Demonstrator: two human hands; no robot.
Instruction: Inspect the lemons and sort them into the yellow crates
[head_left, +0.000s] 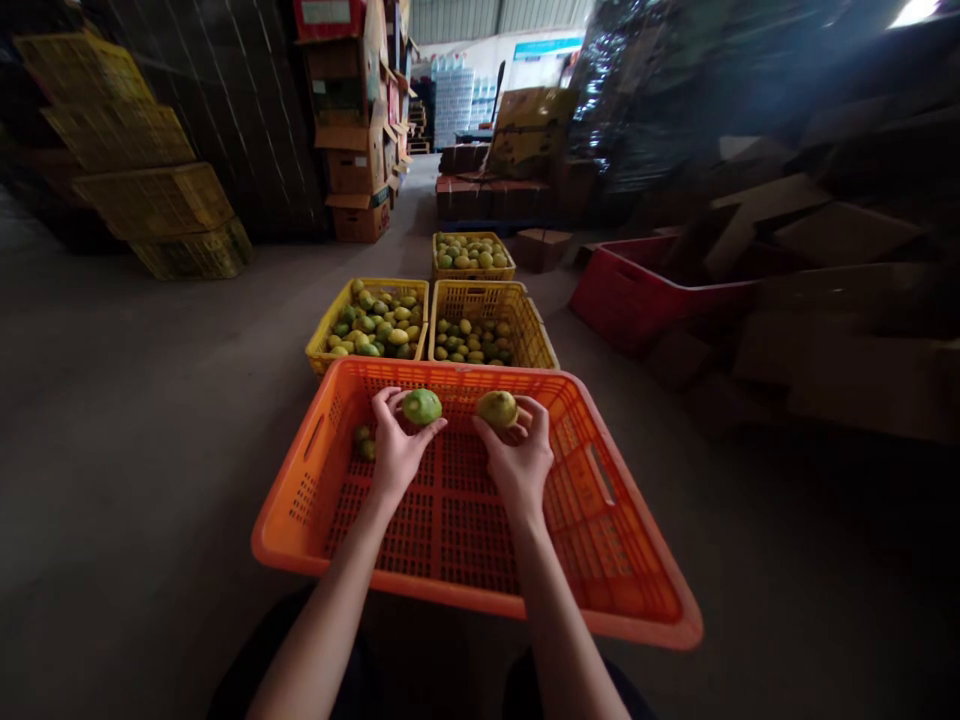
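Though dim, hands (396, 448) (523, 458) hold fruits (422, 406) (497, 409) (citrus, seemingly).

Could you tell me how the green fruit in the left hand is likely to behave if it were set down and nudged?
The green fruit would probably roll, though perhaps unevenly, since its outline is rounded but slightly longer than wide. It looks firm rather than floppy: the left hand pinches it at the sides without any visible dent.
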